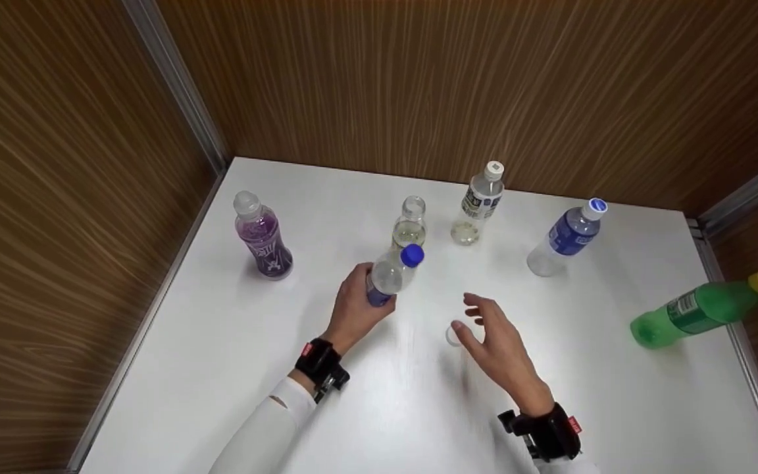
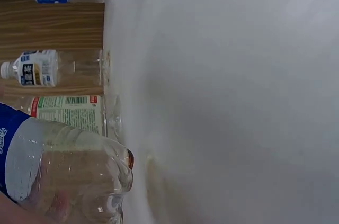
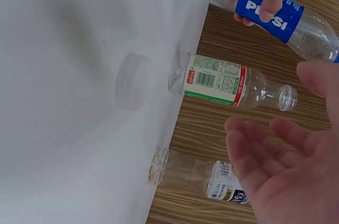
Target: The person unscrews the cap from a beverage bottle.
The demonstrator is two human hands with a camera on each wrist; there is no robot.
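Note:
My left hand (image 1: 354, 308) grips a clear plastic Pepsi bottle (image 1: 389, 275) with a blue cap and blue label. The bottle tilts away from me, and its base (image 2: 114, 181) shows close to the table in the left wrist view. Just behind it stands an uncapped clear bottle (image 1: 409, 232), whose pale label (image 3: 217, 81) faces the right wrist camera. My right hand (image 1: 503, 342) hovers over the table with fingers spread and slightly bent, holding nothing. Under its thumb in the head view lies a translucent round cap (image 1: 452, 336), flat on the table.
A purple-filled bottle (image 1: 264, 238) stands at the left. Toward the back are a white-capped bottle (image 1: 481, 204) and a blue-labelled bottle (image 1: 566, 237). A green bottle with a yellow cap (image 1: 701, 309) stands far right. Wood-grain panels (image 1: 379, 85) enclose the white table (image 1: 392, 421).

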